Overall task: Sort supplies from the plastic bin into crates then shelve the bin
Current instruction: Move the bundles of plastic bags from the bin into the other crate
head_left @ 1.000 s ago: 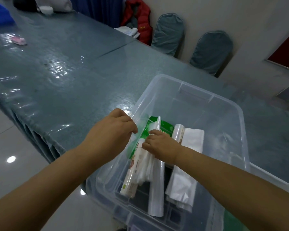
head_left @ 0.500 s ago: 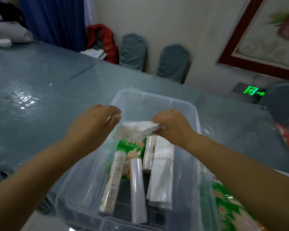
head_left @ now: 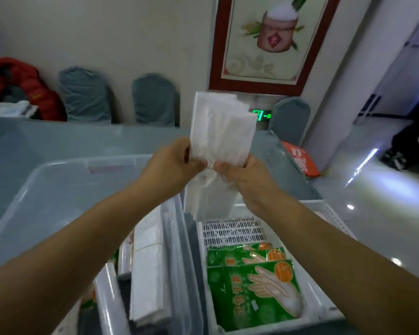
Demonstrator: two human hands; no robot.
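You are pinching a limp white bag pack [head_left: 219, 139] with your left hand [head_left: 172, 165] and right hand [head_left: 247, 177], above the gap between the plastic bin [head_left: 58, 187] and crate [head_left: 329, 218]. It could slip and drop between them.

Translucent glossy plastic bin [head_left: 46, 187], perforated matt white plastic crate [head_left: 232, 232], crinkly clear film packet [head_left: 220, 131]

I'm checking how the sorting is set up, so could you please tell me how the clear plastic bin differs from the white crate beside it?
The clear plastic bin has smooth see-through walls; the white crate is opaque, with slotted walls. The bin holds white rolls and folded white bags; the crate holds green glove packets. The bin looks larger than the crate. Both are open-topped and stand side by side.
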